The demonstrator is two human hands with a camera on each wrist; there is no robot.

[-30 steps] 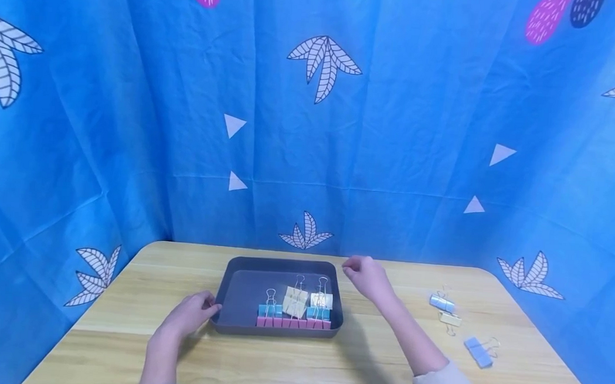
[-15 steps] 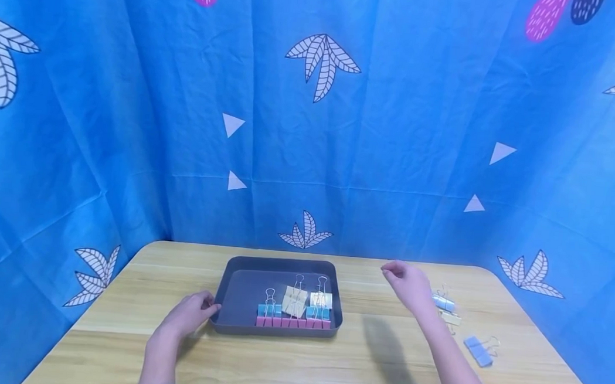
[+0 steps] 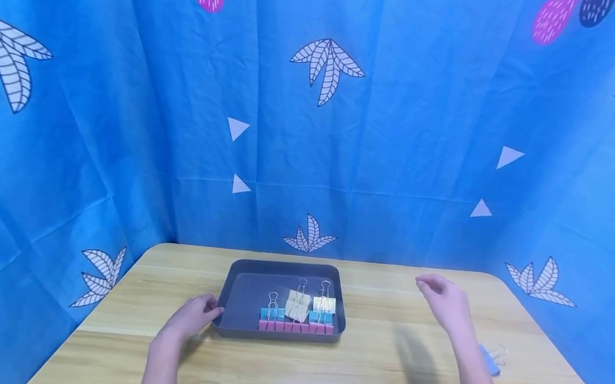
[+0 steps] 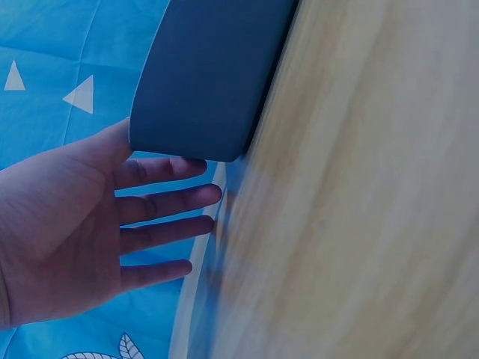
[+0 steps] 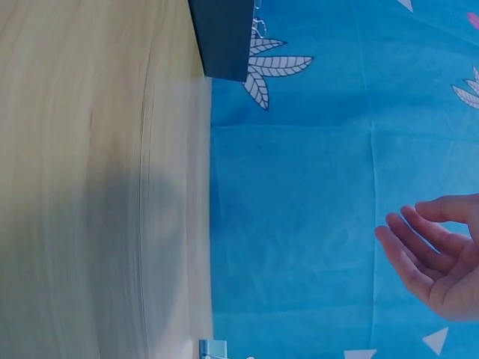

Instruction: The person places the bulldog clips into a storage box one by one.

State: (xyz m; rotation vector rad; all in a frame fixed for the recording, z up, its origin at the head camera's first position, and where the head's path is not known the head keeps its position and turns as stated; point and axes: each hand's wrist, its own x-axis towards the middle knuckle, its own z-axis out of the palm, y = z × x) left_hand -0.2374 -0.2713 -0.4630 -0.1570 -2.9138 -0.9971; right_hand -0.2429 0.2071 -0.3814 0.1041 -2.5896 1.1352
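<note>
My left hand (image 3: 190, 317) is at the left side of a dark grey tray (image 3: 277, 335). In the left wrist view its thumb goes over the tray's rim, the index finger lies along the outer wall, and the other fingers extend freely. Inside the tray are pink binder clips (image 3: 296, 327) in a front row, blue binder clips (image 3: 272, 314) behind them, and yellow binder clips (image 3: 297, 306). My right hand (image 3: 446, 300) hovers over the table's right side, fingers loosely bent and holding nothing. Near its forearm lies a blue-violet binder clip (image 3: 489, 362), partly hidden.
Under everything is a light wooden table (image 3: 371, 360). A blue patterned curtain (image 3: 395, 133) surrounds its back and sides. A light blue clip (image 5: 215, 349) shows at the bottom of the right wrist view.
My right hand has moved rightward from beside the tray toward the loose binder clips, and its arm now covers some of them. My left hand stays at the tray's left side.
</note>
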